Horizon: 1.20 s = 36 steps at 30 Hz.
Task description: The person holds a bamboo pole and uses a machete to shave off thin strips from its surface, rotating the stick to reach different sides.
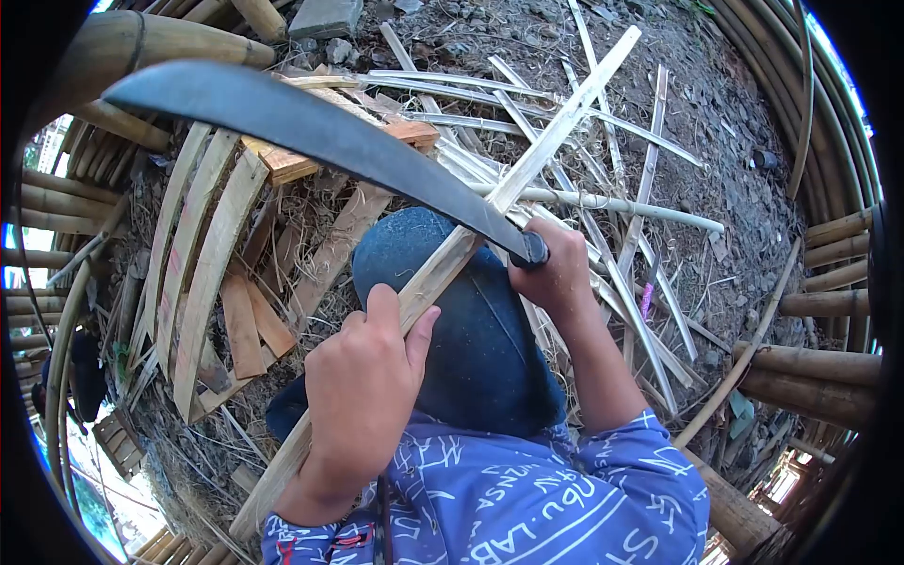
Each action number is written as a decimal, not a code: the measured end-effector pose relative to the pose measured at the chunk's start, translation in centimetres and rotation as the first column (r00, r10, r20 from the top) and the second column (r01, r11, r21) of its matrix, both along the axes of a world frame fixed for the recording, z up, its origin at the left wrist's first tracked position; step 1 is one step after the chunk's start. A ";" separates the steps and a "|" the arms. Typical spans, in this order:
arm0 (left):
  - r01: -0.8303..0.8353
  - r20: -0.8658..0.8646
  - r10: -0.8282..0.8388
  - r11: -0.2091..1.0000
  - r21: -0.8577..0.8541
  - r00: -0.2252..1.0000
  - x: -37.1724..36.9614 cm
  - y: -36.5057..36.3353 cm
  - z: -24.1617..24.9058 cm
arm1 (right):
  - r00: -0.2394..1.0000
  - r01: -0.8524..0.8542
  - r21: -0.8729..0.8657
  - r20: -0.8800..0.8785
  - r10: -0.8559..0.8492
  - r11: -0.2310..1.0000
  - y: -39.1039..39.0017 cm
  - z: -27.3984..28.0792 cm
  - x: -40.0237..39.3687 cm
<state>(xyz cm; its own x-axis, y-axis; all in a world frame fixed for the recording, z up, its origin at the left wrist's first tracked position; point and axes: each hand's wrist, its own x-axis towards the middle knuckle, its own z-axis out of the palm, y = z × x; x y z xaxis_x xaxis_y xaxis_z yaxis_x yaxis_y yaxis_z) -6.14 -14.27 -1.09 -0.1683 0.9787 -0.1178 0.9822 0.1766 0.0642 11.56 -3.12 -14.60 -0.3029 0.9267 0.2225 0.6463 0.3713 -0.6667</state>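
Observation:
My left hand [363, 372] is closed around a long split bamboo strip [565, 122], which runs diagonally from the lower left up to the top right. In my right hand [557, 273] is the handle of a machete [320, 132]. Its broad dark blade stretches to the upper left and crosses over the strip just above my knee [461, 330]. Where blade and strip cross, they look to be touching, though the exact contact is hard to make out. Fibres and shavings lie on the ground around them.
Several split bamboo strips [650, 141] lie crisscrossed on the dirt ahead. Wooden planks [202, 273] and a wooden block [292, 160] are at the left. Thick bamboo poles [819, 377] border the right side, and more bamboo [160, 42] stands at the upper left.

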 end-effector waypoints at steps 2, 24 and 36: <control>-0.005 -0.011 0.005 1.000 0.008 1.000 0.3 0.0 0.2 | 0.999 0.008 0.071 -0.041 -0.006 0.997 0.4 -0.2 -0.1; -0.105 0.101 0.110 0.993 -0.056 0.989 0.6 -0.7 1.0 | 0.980 0.140 0.066 0.131 -0.148 0.988 3.3 -3.6 3.0; -0.092 0.168 0.102 0.993 -0.068 0.980 -0.2 -0.5 1.1 | 0.962 0.199 0.159 0.158 -0.223 0.967 4.2 -5.9 7.4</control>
